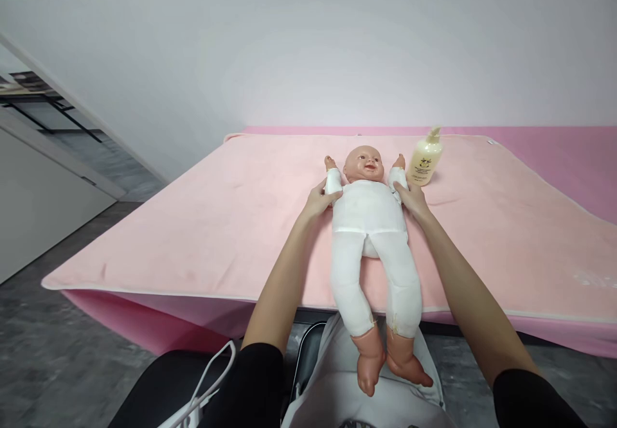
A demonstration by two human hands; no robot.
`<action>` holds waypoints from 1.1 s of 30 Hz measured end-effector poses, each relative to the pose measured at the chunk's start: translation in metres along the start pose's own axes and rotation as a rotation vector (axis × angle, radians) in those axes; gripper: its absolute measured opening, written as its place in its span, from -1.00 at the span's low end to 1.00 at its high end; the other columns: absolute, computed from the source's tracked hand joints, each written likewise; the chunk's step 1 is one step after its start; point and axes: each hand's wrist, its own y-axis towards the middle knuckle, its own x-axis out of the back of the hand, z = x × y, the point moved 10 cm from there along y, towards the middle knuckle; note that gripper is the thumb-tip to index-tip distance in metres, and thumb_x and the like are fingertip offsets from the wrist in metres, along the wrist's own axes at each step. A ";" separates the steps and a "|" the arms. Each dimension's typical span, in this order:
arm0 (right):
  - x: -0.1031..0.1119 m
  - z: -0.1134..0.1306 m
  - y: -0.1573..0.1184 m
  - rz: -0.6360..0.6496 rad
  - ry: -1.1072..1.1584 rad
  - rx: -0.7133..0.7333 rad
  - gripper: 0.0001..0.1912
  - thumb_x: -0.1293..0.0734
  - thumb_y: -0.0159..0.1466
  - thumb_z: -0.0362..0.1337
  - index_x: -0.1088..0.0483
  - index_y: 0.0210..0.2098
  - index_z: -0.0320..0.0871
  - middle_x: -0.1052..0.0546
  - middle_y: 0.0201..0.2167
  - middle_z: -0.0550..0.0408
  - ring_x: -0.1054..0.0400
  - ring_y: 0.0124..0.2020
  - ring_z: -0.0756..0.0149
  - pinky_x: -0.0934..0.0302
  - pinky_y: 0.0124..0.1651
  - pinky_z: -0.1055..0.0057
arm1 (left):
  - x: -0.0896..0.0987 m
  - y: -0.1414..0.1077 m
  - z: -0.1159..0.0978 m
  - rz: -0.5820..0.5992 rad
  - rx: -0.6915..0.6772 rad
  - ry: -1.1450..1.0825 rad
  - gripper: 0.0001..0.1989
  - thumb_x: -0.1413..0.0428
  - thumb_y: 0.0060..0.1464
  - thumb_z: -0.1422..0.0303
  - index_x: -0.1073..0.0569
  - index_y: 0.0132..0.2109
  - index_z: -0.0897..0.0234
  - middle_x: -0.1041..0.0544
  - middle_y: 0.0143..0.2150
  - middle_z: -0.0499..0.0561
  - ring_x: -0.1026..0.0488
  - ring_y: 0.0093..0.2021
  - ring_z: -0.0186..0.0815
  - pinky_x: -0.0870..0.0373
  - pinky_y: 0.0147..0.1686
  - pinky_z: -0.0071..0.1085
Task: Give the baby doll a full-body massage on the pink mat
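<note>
A baby doll (369, 213) with a white cloth body lies on its back on the pink blanket (231, 222). Its head points to the wall, and its feet hang past the table's front edge over my lap. Both doll arms are bent upward beside the head. My left hand (321, 198) is closed around the doll's arm on the left, thumb on top. On the other side, my right hand (411, 199) grips the doll's other arm near the elbow. Just beyond that hand stands a pale yellow pump bottle (425, 158), close to the doll's hand.
A darker pink cloth (544, 158) covers the table under the blanket, by a white wall (337, 49). Below the front edge are a black chair (161, 389) and a white cable (212, 376) at the left. Grey floor (29, 344) shows at left.
</note>
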 end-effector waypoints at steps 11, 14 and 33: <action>-0.006 -0.006 -0.004 0.197 0.163 -0.047 -0.48 -0.33 -0.10 -0.45 -0.36 -0.10 -0.11 -0.48 -0.39 0.13 -0.35 -0.47 0.30 -0.34 -0.47 0.36 | 0.006 -0.009 -0.014 0.080 -0.029 -0.241 -0.36 -0.25 -0.31 0.47 -0.38 0.04 0.33 -0.53 -0.24 0.07 -0.46 -0.31 -0.32 -0.40 -0.35 -0.43; -0.001 -0.010 -0.001 0.124 0.275 -0.077 -0.48 -0.33 -0.13 -0.47 -0.35 -0.13 -0.14 -0.46 -0.41 0.15 -0.34 -0.53 0.35 -0.30 -0.60 0.44 | 0.014 -0.006 -0.019 -0.042 -0.110 -0.292 -0.61 -0.24 -0.30 0.44 -0.45 -0.20 0.36 -0.54 -0.28 0.05 -0.47 -0.30 -0.32 -0.40 -0.28 -0.39; -0.018 0.003 0.011 0.276 0.341 0.186 -0.82 -0.31 0.00 -0.29 -0.45 -0.37 -0.15 -0.52 -0.25 -0.06 -0.39 -0.12 0.12 -0.33 -0.05 0.18 | 0.003 -0.010 -0.033 0.075 -0.309 0.110 -0.88 -0.15 -0.20 0.35 -0.52 -0.51 0.32 -0.59 -0.35 0.10 -0.49 -0.18 -0.14 -0.38 -0.14 -0.24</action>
